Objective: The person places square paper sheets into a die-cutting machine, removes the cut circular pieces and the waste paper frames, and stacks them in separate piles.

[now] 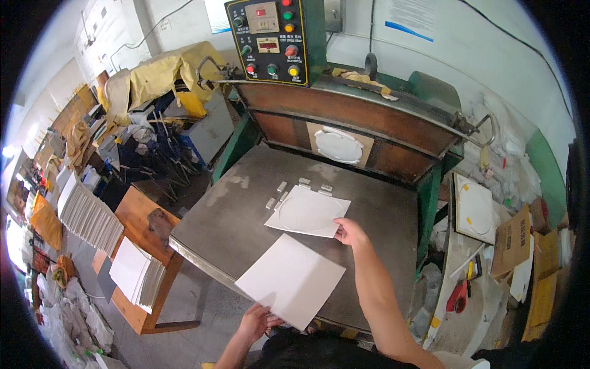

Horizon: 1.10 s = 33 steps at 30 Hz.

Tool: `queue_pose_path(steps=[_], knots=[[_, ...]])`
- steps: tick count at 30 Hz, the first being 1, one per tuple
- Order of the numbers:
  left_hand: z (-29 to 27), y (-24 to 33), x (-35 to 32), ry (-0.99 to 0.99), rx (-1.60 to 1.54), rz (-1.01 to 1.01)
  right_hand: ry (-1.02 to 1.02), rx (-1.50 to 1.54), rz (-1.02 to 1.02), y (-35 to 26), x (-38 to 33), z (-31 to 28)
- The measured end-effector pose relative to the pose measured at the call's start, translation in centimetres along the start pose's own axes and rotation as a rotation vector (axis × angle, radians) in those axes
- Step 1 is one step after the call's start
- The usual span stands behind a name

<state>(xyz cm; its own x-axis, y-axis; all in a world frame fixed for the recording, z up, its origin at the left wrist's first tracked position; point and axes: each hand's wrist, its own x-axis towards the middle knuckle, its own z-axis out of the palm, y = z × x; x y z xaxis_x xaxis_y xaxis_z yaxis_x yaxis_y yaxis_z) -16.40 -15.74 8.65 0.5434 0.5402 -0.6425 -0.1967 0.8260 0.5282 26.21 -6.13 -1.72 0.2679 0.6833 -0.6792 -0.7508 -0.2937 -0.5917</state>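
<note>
My left hand (255,322) grips the near corner of a blank white card sheet (292,278), which is held tilted over the front edge of a die-cutting press. Farther in, my right hand (350,232) pinches the right corner of a second white card sheet (307,211) with a circular cut outline. That sheet lies on the grey metal bed (215,203). Several small metal blocks (282,186) sit along its far and left sides. Upright behind the bed stands the press's raised brown plate (276,130), carrying a mounted die (339,145) with a round white shape.
On the left, a wooden table (144,215) bears stacks of white card (136,270). A control panel (268,43) with coloured buttons rises above the press. At right are a framed board (474,209), red-handled scissors (457,297) and cardboard boxes (511,241).
</note>
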Motion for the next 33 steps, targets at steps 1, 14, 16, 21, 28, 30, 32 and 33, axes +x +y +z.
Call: queue_pose_path(steps=[1, 14, 16, 21, 28, 30, 32, 33], knots=[[0.9, -0.2, 2.2, -0.068, 0.019, 0.025, -0.091, 0.084, -0.109, -0.5, -0.8, -0.8], [8.4, 2.5, 25.3, -0.047, -0.185, 0.015, 0.454, 0.332, -0.552, 8.1, -33.0, -16.1], [10.8, 0.5, 23.0, 0.139, -0.049, 0.217, 0.591, 0.354, -0.566, 12.0, -35.9, -18.4], [16.5, -2.2, 24.0, 0.061, 1.354, 1.115, 0.786, 0.161, -0.758, 17.3, -40.1, -14.9], [19.6, -1.7, 32.6, 0.057, 2.09, 0.872, 0.82, 0.137, -0.864, 20.3, -43.6, -6.3], [18.9, -2.0, 32.9, 0.074, 2.121, 0.911, 0.799, 0.261, -0.851, 20.0, -45.6, -2.2], [17.6, -2.3, 32.9, 0.147, 2.151, 1.077, 0.806, 0.209, -0.787, 21.0, -46.5, -1.6], [17.5, -2.3, 32.3, 0.009, 1.988, 1.073, 0.832, 0.194, -0.756, 22.0, -47.0, -1.7]])
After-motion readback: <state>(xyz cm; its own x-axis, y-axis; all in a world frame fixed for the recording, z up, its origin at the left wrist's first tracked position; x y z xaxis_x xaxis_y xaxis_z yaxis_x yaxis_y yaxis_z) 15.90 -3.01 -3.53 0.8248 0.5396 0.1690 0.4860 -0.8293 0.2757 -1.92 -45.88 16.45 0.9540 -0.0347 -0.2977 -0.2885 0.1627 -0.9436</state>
